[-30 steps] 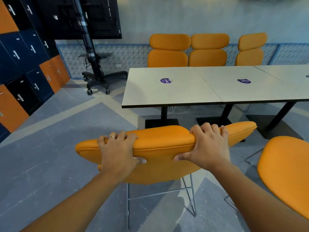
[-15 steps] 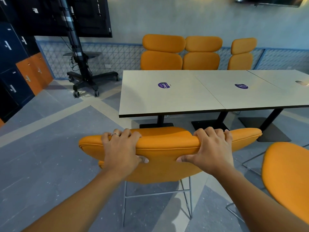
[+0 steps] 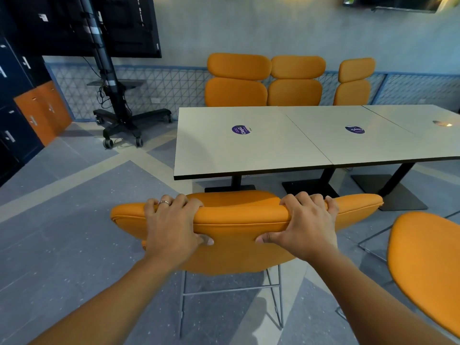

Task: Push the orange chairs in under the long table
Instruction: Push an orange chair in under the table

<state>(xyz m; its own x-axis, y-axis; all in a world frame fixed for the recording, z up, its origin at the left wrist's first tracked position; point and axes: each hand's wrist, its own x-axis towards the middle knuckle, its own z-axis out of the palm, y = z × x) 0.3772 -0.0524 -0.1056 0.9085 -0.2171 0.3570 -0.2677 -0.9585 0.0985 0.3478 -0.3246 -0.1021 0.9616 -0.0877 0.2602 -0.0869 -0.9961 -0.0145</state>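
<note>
Your left grip [image 3: 171, 230] and right grip [image 3: 306, 227] were both curled tight over the chair [image 3: 239, 215] back's top edge. The chair stood just short of the tabletop [image 3: 249, 150] (not under yet). Risk: pushed straight, the seat could jam on the table base [image 3: 224, 188].

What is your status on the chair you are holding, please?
Left hand and right hand grip the orange chair backrest top. Chair short of long table, not under yet. Black pedestal base ahead; second orange chair close right.
</note>
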